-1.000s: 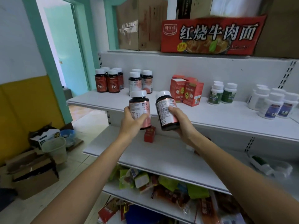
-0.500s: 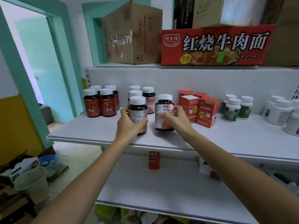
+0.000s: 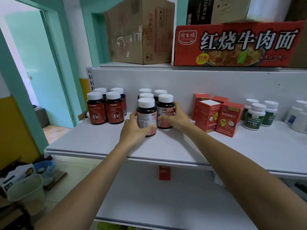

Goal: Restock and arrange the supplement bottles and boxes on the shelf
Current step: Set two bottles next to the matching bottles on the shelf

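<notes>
standing now on the white metal shelf (image 3: 182,146), not aloft as a second ago: a dark white-capped pink-labelled bottle (image 3: 147,117) wrapped by the left grip (image 3: 132,128), its twin bottle (image 3: 165,112) by the right grip (image 3: 177,118), fronting the matching row (image 3: 145,92); release seems next.

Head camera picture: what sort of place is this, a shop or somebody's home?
Most likely a small shop or its stockroom. White display shelving carries supplement bottles grouped by kind beside red boxes, and shipping cartons, including a red noodle carton, sit on top.
</notes>
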A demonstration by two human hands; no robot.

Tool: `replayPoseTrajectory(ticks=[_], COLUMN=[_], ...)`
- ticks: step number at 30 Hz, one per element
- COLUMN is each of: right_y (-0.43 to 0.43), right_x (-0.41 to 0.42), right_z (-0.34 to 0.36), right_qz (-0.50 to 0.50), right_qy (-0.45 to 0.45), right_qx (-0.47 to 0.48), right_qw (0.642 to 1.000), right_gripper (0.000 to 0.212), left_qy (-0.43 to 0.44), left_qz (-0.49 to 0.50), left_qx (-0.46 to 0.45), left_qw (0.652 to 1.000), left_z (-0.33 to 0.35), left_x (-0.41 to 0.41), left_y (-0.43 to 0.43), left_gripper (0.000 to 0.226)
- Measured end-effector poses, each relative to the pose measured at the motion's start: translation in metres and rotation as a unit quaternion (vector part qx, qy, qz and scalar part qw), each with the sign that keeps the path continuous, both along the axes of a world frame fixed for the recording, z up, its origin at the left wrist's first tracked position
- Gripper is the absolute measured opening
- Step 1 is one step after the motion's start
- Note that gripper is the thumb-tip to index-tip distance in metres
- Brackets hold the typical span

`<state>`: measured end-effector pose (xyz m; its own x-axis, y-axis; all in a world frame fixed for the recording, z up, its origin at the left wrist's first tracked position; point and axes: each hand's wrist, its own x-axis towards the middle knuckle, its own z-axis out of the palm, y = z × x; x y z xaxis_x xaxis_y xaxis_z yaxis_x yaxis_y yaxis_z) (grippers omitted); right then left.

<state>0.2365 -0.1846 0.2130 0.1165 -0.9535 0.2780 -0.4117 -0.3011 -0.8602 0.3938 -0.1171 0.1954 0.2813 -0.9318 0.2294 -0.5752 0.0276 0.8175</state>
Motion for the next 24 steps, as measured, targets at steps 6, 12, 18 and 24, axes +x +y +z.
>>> replayPoseTrajectory(ticks=[6,12,18,24], right_y=[-0.007,0.021,0.075,0.159], right_x=[0.009,-0.007,-0.042,-0.088], right_z=[-0.008,-0.013,-0.007,-0.021], right_qz=[-0.029,-0.031,-0.046,-0.067], right_qy=[0.074,0.074,0.088,0.071], right_qx=[0.026,0.053,0.002,-0.109], right_qw=[0.997,0.995,0.995,0.989], right_gripper=[0.065,0.075,0.072,0.031], left_qy=[-0.017,-0.076,-0.115,-0.098], left_qz=[0.013,0.035,0.02,-0.014], left_qx=[0.013,0.027,-0.023,-0.088], left_qw=[1.0,0.996,0.993,0.991], left_z=[0.005,0.003,0.006,-0.018], left_x=[-0.001,-0.01,-0.038,-0.08], left_y=[0.001,0.032,0.088,0.156], left_gripper=[0.088,0.08,0.055,0.031])
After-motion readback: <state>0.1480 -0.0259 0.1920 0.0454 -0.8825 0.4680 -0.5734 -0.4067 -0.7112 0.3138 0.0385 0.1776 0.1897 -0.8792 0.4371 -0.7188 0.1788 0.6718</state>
